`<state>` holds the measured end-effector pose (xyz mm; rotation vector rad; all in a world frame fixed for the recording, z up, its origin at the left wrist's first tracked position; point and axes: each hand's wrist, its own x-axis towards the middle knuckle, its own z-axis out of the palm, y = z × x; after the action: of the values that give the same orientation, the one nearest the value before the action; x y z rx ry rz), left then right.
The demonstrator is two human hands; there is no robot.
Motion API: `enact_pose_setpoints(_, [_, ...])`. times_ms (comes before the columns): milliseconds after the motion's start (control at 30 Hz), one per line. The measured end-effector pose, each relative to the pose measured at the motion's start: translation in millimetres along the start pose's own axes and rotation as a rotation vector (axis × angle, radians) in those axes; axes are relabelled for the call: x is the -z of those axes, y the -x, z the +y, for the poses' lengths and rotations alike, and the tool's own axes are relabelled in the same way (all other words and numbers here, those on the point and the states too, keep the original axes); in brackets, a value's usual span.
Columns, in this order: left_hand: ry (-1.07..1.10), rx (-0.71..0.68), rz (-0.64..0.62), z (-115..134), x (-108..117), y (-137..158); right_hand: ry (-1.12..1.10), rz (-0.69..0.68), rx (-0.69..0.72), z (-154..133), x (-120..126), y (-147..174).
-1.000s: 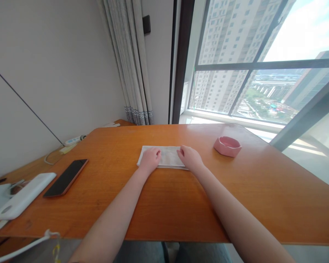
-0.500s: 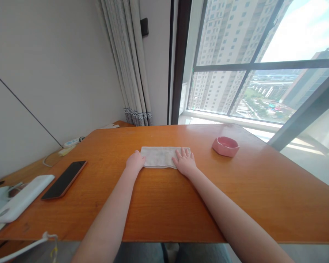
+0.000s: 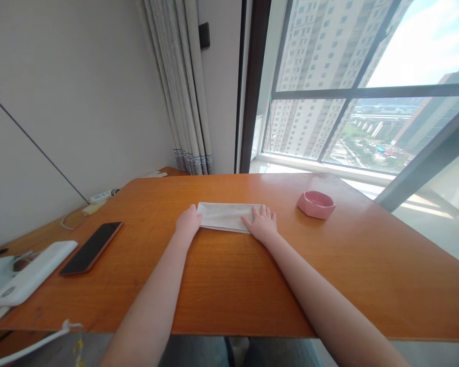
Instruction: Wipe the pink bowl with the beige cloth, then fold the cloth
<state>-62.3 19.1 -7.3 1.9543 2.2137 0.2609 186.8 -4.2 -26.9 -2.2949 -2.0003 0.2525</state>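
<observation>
A white folded cloth [image 3: 225,216] lies as a long flat strip across the wooden table in front of me. Its left end is pinched by my left hand [image 3: 188,222], thumb on the near side and the other fingers partly hidden. My right hand [image 3: 263,225] rests flat on the cloth's right end, fingers spread apart, covering that corner. Between my two hands the strip looks taut and mostly smooth, with its left end slightly farther from me than its right.
A pink angular bowl [image 3: 315,205] stands to the right of the cloth. At the left lie a black-screened phone [image 3: 92,248], a white oblong device [image 3: 32,272] and cables. A power strip [image 3: 102,196] sits by the wall. The table's front edge [image 3: 245,335] is above my lap.
My right hand has slid slightly right along the cloth. The cloth's left end has risen a little in the picture, so the strip now slants. My left hand keeps its grip.
</observation>
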Motion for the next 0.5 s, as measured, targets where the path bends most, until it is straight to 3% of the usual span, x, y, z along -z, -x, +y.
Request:
enact_pose_setpoints(233, [0.013, 0.177, -0.061, -12, 8, -1, 0.049, -0.062, 0.032, -8, 6, 15])
enact_pose_setpoints(500, [0.047, 0.121, -0.05, -15, 7, -3, 0.084, -0.118, 0.027, -14, -2, 20])
